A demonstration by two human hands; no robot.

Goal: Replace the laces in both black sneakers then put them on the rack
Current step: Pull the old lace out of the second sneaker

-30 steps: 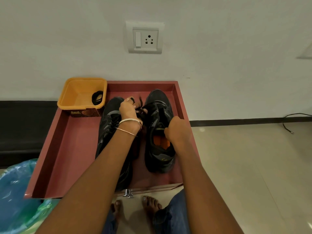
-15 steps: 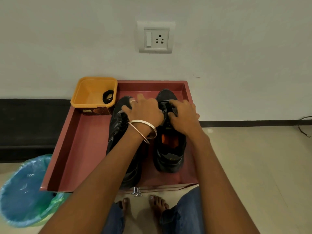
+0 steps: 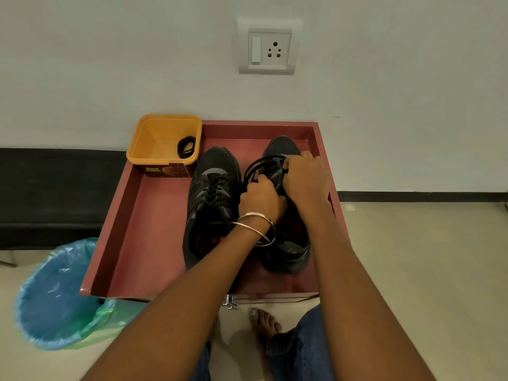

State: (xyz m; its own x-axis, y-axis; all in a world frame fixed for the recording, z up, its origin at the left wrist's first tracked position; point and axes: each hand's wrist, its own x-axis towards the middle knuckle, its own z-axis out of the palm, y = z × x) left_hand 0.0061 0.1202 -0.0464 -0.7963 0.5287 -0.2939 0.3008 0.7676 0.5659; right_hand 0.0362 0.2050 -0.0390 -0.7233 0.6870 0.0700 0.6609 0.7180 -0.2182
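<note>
Lace (image 3: 261, 163) loops pinched in left grip (image 3: 259, 200), right grip (image 3: 306, 178).

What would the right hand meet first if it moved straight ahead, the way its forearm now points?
Probably the toe of the right sneaker, just beyond the right hand, which grips the lace. Past it stands the back wall of the red tray. Depth is unclear.
</note>
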